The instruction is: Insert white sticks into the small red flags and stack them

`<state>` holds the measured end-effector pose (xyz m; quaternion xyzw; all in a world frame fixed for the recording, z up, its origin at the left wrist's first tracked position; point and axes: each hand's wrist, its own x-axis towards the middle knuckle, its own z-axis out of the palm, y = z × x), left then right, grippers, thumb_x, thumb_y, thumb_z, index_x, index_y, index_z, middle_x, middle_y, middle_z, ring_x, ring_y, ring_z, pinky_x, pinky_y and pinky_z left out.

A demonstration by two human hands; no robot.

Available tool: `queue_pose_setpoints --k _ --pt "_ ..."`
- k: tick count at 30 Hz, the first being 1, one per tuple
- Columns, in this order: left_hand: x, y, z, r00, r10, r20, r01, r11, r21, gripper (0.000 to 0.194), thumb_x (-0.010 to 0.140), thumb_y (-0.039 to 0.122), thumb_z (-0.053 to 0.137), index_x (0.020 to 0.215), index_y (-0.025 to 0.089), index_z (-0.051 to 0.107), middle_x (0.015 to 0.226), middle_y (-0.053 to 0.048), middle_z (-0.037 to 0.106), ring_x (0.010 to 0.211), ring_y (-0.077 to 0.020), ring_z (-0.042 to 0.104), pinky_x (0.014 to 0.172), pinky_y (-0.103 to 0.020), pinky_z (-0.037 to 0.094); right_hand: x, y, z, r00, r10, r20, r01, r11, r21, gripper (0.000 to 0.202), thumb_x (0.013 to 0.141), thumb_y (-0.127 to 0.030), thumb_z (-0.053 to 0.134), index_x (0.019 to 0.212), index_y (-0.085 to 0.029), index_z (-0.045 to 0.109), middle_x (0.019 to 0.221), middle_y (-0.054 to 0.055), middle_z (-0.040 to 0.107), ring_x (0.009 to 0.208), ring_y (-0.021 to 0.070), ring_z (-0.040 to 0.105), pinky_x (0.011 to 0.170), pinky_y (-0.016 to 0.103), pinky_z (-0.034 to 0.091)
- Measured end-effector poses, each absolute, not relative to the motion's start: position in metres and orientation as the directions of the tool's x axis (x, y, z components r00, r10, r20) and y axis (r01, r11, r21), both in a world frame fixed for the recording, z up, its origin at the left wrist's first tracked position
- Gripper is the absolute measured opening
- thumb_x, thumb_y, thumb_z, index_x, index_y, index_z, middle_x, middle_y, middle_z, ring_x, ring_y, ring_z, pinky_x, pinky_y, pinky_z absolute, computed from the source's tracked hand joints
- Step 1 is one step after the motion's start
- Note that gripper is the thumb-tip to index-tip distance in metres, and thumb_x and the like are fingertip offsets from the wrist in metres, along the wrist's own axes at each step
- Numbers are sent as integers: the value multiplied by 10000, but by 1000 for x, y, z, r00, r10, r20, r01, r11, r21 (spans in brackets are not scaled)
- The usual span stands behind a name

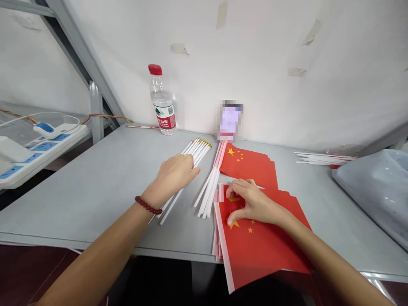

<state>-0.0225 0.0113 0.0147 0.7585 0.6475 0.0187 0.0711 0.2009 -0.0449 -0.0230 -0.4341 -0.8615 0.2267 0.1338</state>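
Observation:
My left hand (176, 171), with a dark red beaded bracelet (148, 205) at its wrist, is closed over a bundle of white flag sticks (201, 156) with gold tips. Its fingertips are hidden under the hand, so how many sticks it grips does not show. Bent over a stack of red paper flags (270, 242) with yellow stars, my right hand (251, 200) touches the top sheets, thumb and forefinger apart. The uppermost flag juts past the table's front edge. Between the hands lie finished flags (251, 165), their white sticks fanned toward me.
A water bottle (164, 110) with a red cap stands against the wall. A blurred phone (230, 121) leans there too. Power strips (41, 148) with cables lie at left. At right are more white sticks (318, 158) and a grey plastic bag (376, 187) on the grey table (95, 182).

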Motion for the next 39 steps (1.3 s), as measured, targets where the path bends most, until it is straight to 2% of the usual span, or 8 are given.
queue_pose_setpoints --k 6,12,16,19,22,26,34,39 --pt "-24 10 12 179 980 -83 984 -177 34 238 769 284 417 772 165 622 750 -130 645 668 -284 608 499 -323 324 197 -48 -25 -588 809 26 703 526 -478 501 629 -611 716 810 -203 488 853 -7 533 796 165 476 810 314 332" --pt "-21 12 3 226 969 -104 972 -218 89 152 704 220 448 566 195 508 566 -89 544 556 -250 564 473 -311 274 192 -53 -27 -608 792 55 667 546 -507 389 737 -534 674 751 -192 489 806 -13 560 777 152 497 853 330 322" --pt "-19 14 5 227 971 -79 956 -206 209 279 688 268 477 468 208 317 461 -18 406 427 -159 407 453 -296 233 190 -52 -34 -585 796 155 638 570 -518 522 612 -584 739 899 -201 529 957 24 566 899 195 497 882 354 321" --pt "-19 13 12 196 980 -45 929 -171 328 325 704 272 460 460 201 256 432 7 339 399 -121 312 438 -285 208 189 -51 -39 -599 786 157 641 587 -494 474 632 -594 718 800 -188 541 937 34 556 901 200 485 854 339 337" --pt "-18 9 21 163 986 -46 855 -118 504 300 733 277 449 464 196 345 425 21 353 379 -100 299 414 -264 209 188 -52 -38 -622 772 131 632 594 -497 418 715 -548 681 689 -174 496 836 18 566 821 176 502 809 320 339" --pt "-18 4 27 159 986 -49 682 -74 728 297 796 356 447 554 186 474 443 32 424 354 -77 274 371 -231 201 189 -55 -33 -612 773 168 601 593 -536 247 837 -336 648 731 -172 496 746 -9 600 717 138 534 816 323 323" --pt "-17 -4 28 230 973 -28 415 -73 907 189 844 377 471 784 199 497 590 6 628 383 -67 319 366 -196 238 194 -55 -34 -533 774 342 625 633 -457 73 900 -193 539 838 -186 576 668 -18 636 575 109 520 918 392 301" --pt "-14 -7 33 318 948 1 255 -87 963 190 827 310 533 700 169 519 646 0 621 403 -35 346 396 -183 287 194 -55 -30 -523 812 260 534 550 -642 152 931 -237 477 837 -183 584 695 -3 600 600 111 503 653 248 402"
